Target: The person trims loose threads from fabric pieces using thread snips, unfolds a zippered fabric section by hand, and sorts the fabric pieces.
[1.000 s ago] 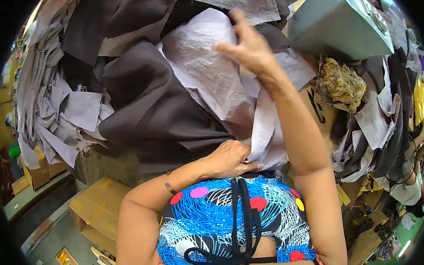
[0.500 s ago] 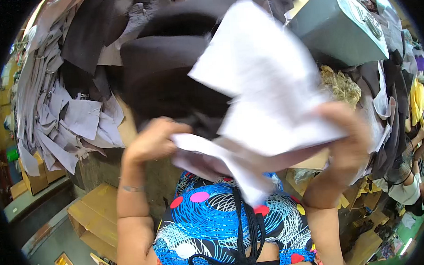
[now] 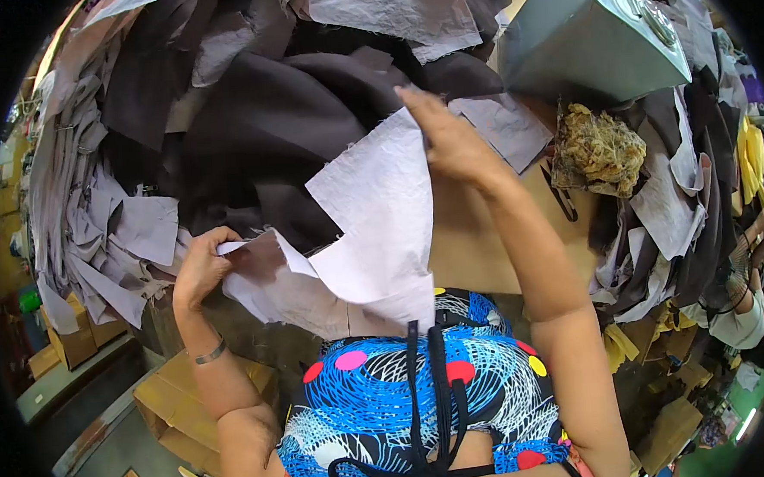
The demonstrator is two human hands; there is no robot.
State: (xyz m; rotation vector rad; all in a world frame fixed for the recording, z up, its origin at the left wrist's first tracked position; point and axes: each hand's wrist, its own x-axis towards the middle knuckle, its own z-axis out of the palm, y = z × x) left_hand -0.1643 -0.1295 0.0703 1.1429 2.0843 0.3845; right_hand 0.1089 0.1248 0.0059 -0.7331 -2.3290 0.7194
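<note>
Bright light whitens my pale, frayed-edged cloth (image 3: 381, 217); a slim white strip (image 3: 746, 424) glares; fisheye distortion bends my dark-cornered view.

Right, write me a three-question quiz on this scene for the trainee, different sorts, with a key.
1. What do the left hand's fingers hold?
A. a black tie
B. the pale cloth
C. a cardboard box

2. True or false: a band circles the left forearm.

3. Fill the gap with "above" or "below": in the picture, the grey box sits ___ the yellowish bundle.

Key: 1. B; 2. True; 3. above
</note>
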